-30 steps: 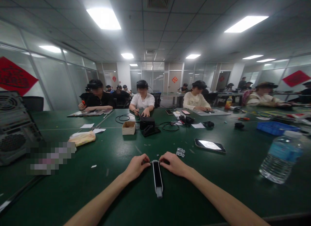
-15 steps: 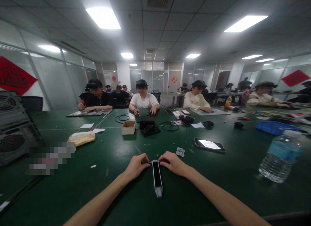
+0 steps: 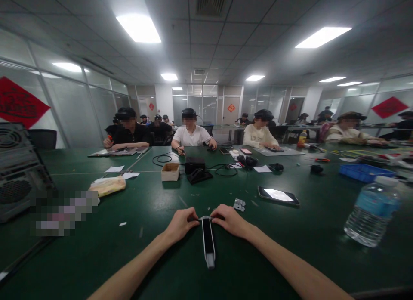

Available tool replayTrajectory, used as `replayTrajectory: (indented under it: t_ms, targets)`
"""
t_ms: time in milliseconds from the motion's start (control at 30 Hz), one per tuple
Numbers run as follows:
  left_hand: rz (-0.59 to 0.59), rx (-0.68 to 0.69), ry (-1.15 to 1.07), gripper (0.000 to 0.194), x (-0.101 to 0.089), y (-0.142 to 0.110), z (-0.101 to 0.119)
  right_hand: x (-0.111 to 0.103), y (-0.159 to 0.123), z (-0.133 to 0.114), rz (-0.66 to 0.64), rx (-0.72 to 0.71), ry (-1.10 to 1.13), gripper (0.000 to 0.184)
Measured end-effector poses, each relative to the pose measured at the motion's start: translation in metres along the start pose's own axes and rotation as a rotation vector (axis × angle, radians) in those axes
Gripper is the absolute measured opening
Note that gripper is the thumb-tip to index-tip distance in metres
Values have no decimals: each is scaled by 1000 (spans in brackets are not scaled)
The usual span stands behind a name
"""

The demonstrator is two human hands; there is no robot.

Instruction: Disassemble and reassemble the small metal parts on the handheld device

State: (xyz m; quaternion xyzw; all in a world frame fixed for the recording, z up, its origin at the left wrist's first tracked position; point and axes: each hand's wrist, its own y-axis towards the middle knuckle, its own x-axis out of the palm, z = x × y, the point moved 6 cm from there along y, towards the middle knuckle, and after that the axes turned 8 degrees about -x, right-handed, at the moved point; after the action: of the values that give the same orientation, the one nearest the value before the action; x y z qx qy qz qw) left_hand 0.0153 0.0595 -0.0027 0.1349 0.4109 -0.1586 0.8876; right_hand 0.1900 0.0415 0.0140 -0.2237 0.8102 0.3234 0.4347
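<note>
A long narrow black device with a silver frame [image 3: 208, 241] lies on the green table [image 3: 290, 244], pointing away from me. My left hand [image 3: 181, 224] and my right hand [image 3: 229, 220] both pinch its far end, fingers curled closed on either side of it. Just beyond my right hand lies a small silver metal bracket [image 3: 239, 204], with tiny screws beside it.
A phone [image 3: 278, 195] lies face up to the right, a water bottle [image 3: 371, 211] farther right. A computer case [image 3: 17, 171] stands at the left, near a wrapped bag [image 3: 108, 186]. A cardboard box [image 3: 170, 171], a black device [image 3: 196, 169] and cables lie ahead. Several people work across the table.
My hands and the device stay as they were. The view has tilted slightly, and the person in white across the table moved a hand to the side.
</note>
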Motion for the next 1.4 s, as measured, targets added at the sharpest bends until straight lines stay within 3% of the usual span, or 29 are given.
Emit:
replayTrajectory:
  t_ms: [200, 967, 1300, 1400]
  targets:
    - [40, 38, -12, 6, 1, 0, 5, 2, 3, 0, 6, -10, -15, 13]
    - [13, 81, 121, 5, 1, -6, 14, -4, 0, 2, -13, -2, -23, 21]
    - [-9, 46, 161, 8, 0, -7, 18, -46, -11, 33, 154, 28, -189, 19]
    - [-14, 46, 146, 9, -1, -8, 18, -57, -18, 48, 133, 91, -292, 20]
